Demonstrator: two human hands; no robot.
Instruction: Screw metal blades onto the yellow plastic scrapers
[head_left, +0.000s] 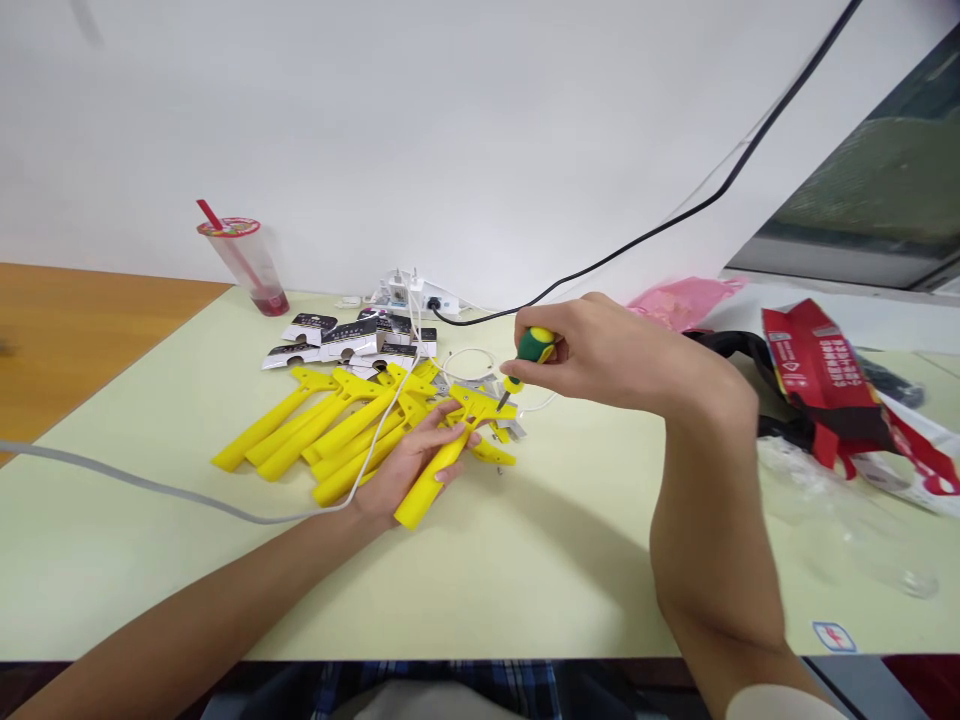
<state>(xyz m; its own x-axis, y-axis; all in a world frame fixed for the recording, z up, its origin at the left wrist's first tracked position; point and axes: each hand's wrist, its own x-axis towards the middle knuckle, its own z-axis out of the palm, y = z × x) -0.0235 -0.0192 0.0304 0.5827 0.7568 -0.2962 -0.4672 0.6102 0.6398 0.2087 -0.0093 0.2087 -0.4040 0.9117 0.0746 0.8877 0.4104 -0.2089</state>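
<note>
My left hand (401, 468) is wrapped round a yellow plastic scraper handle (427, 490), its wide head tilted up and away from me. My right hand (600, 350) grips a screwdriver (535, 345) with a green and yellow handle. The screwdriver points down, its tip at the right side of the head, where a screw may sit; the contact is too small to make out. Left of my left hand lies a pile of similar yellow handles (300, 445). Some yellow pieces (493, 454) and grey metal parts lie behind the held head, partly hidden.
Small black-and-white card boxes (352, 337) lie behind the pile, near a power strip (442, 302). A drink cup (247, 265) stands back left. A grey cable (225, 513) crosses over my left wrist. Right are a red package (821, 370), pink bag (686, 303) and clear plastic (832, 520).
</note>
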